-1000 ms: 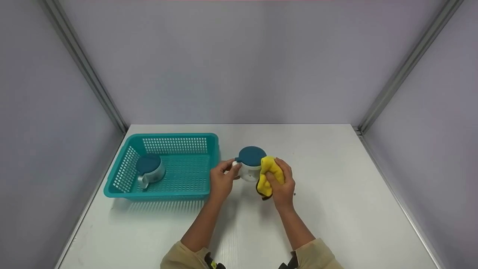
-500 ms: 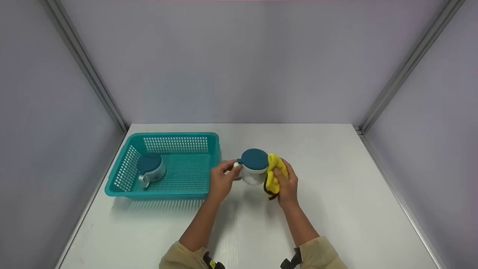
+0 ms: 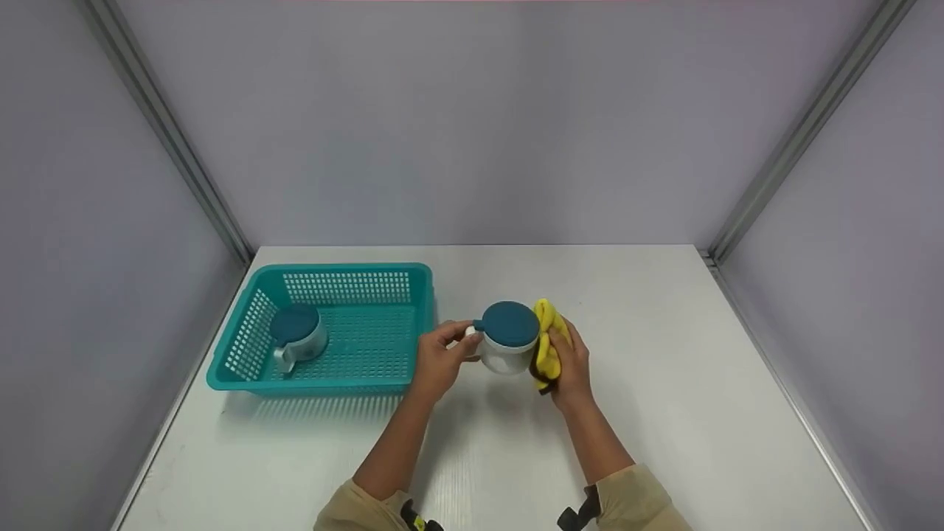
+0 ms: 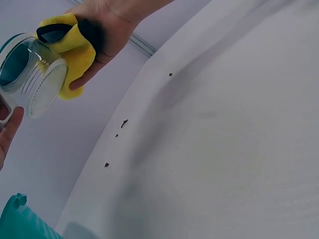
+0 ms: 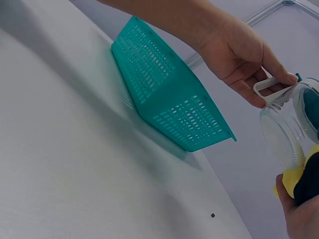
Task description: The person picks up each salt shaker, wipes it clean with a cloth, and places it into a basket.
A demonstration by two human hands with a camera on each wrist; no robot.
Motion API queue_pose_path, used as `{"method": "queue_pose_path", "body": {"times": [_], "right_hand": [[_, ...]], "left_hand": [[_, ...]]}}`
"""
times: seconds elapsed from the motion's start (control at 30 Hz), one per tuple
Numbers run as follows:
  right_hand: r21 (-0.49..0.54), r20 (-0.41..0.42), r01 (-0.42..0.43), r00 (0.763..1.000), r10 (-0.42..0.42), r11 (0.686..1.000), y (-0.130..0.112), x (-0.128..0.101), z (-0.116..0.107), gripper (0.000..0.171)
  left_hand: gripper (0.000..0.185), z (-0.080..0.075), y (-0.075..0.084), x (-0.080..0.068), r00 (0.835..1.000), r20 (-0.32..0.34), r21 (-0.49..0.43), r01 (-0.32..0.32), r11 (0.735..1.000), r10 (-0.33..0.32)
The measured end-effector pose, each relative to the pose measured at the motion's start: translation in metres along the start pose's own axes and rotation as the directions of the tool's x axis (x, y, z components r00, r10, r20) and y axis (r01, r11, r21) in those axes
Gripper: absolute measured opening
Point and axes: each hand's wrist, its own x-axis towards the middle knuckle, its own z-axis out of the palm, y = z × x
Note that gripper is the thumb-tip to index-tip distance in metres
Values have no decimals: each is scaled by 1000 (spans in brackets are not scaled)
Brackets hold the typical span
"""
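Test booth: plain panel walls (image 3: 472, 125), aluminium framing (image 3: 804, 129).

Even, bright light falls from above, with no hard glare on the white bench (image 3: 664, 383). Soft grey shadows lie just near the basket (image 3: 324, 324) and under both forearms. The head view is sharp in the middle; the frame posts at left and right splay outward, a wide-lens stretch. In both wrist views the bench edge bows in a curve. The glass jar (image 5: 286, 134) shows small white glints, and its near rim is slightly soft.
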Motion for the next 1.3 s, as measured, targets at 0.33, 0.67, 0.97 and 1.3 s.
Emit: {"method": "queue_pose_path", "body": {"times": [0.33,0.67,0.97,1.3], "right_hand": [[48,-55,-61,996,63,997,10,0,5,57],[-50,-150,23,988,-30,998,10,-6,11,63],[-236,-103,240,957,-269,942,9,-8,4,51],[-238,-69,205,971,-227,949,14,-6,0,49]], "left_hand": [[20,6,-8,-3,1000,-28,60,-10,998,12],[21,11,-9,-5,996,-85,88,1,996,6],[20,12,-2,-4,993,-120,74,15,997,-6],[20,12,30,-9,993,-121,70,3,998,6]]}}
